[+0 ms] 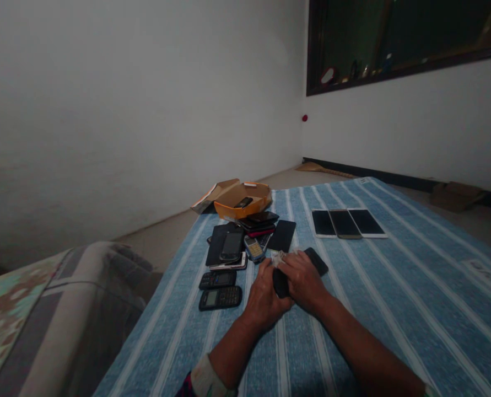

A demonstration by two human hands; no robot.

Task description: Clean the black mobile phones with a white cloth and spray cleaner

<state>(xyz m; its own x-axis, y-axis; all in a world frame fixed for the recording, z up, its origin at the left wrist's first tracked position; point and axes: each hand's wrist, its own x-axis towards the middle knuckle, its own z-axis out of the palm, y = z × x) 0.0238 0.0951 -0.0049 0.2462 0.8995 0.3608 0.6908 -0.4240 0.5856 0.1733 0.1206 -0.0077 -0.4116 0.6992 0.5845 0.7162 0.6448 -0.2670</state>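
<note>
Near the middle of the bed, my left hand [265, 295] is closed around a black phone [281, 283]. Bent over the same phone, my right hand [305, 279] pinches a crumpled whitish tissue or cloth [277, 257] at its far end. Just beyond my right hand lies another dark phone [316, 261], partly covered by that hand. To the left are two black keypad phones [220, 298], one behind the other. A blue keypad phone [254, 249] and a dark smartphone [231, 245] lie among a loose pile ahead of my hands.
An open orange cardboard box [245, 212] with a small phone inside stands behind the pile. Three smartphones [345, 223] lie side by side at the right on the blue striped sheet [394, 309]. A draped, cloth-covered piece [80, 309] stands at the left, beside the white wall.
</note>
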